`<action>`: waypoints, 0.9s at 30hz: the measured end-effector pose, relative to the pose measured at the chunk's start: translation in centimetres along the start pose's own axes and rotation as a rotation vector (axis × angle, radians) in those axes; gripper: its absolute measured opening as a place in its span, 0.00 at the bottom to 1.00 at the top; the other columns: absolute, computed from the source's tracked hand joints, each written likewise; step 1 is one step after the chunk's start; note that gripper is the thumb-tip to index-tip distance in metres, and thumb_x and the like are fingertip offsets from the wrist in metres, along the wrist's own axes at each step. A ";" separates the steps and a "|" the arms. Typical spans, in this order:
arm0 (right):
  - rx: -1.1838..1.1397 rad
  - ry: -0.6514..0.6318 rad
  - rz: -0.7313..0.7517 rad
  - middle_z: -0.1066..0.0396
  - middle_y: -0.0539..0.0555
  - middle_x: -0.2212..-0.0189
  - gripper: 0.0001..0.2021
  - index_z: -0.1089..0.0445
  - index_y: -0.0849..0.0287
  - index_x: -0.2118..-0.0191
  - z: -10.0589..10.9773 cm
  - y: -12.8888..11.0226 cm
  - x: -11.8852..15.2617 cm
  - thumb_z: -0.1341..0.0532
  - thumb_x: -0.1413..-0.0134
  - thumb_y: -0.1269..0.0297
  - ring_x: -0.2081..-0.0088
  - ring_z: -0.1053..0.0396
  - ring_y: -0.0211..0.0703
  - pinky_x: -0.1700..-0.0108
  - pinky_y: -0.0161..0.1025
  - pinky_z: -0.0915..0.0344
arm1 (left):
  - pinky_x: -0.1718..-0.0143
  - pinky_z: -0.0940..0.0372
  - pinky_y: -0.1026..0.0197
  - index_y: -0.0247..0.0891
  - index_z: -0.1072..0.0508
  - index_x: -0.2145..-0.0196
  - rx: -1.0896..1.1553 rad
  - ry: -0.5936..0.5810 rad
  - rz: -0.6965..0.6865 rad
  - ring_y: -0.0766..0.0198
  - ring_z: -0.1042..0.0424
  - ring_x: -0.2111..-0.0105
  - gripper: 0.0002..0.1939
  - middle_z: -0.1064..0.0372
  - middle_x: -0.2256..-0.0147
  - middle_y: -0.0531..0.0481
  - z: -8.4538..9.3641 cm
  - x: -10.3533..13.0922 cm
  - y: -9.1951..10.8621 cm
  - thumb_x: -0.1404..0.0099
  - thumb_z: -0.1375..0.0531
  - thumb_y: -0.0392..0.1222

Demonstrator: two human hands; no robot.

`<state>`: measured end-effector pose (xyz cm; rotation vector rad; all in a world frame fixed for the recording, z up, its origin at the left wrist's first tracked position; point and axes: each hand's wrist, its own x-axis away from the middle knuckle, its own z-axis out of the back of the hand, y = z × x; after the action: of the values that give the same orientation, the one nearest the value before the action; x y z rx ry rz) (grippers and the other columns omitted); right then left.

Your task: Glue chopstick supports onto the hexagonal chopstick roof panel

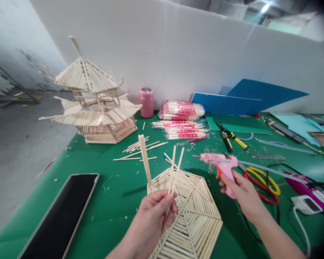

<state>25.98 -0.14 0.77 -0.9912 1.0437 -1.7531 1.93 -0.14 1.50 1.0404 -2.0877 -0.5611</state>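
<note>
Green tabletop bordering panel, left fingers pinching sticks, right fingers holding glue gun.

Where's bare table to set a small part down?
Mostly bare: the green table between the phone and left hand, plus a smaller patch between phone and stick pavilion. Crowded: the right side, with glue gun, right hand and black-and-yellow pliers.

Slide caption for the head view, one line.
Left fingers hold two wooden sticks over a stick-built panel; right fingers grip a pink glue gun.
</note>
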 end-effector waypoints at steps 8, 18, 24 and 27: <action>0.590 0.095 0.207 0.35 0.50 0.81 0.17 0.33 0.59 0.69 0.5 2.7 -3.3 0.49 0.50 0.50 0.81 0.37 0.39 0.78 0.34 0.40 | 0.82 0.51 0.70 0.32 0.28 0.75 0.061 -0.006 0.038 0.76 0.44 0.85 0.05 0.36 0.81 0.52 0.2 0.0 -0.3 0.45 0.40 0.37; 0.561 0.352 0.429 0.35 0.59 0.64 0.15 0.34 0.59 0.60 -1.2 -0.1 -1.7 0.45 0.51 0.56 0.63 0.37 0.50 0.63 0.45 0.39 | 0.83 0.52 0.69 0.31 0.30 0.77 0.058 -0.025 0.059 0.75 0.43 0.86 0.07 0.35 0.80 0.51 0.1 -0.1 -0.5 0.45 0.40 0.38; 0.017 -0.139 0.446 0.30 0.53 0.67 0.09 0.30 0.57 0.65 -5.7 -4.4 1.4 0.45 0.47 0.62 0.65 0.33 0.41 0.65 0.36 0.36 | 0.82 0.51 0.69 0.31 0.29 0.77 0.070 -0.023 0.085 0.74 0.42 0.86 0.06 0.34 0.81 0.51 -0.4 0.1 -1.0 0.47 0.38 0.38; -0.088 -0.161 0.406 0.31 0.52 0.70 0.08 0.30 0.57 0.65 -6.8 -5.1 1.4 0.45 0.48 0.63 0.68 0.34 0.39 0.68 0.35 0.37 | 0.82 0.51 0.69 0.31 0.29 0.77 0.062 -0.031 0.098 0.75 0.42 0.86 0.06 0.34 0.81 0.51 -0.6 0.2 -1.0 0.47 0.38 0.38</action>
<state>17.98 1.74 3.43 -0.8846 1.1337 -1.2870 2.79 -0.94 1.38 0.9632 -2.1824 -0.4698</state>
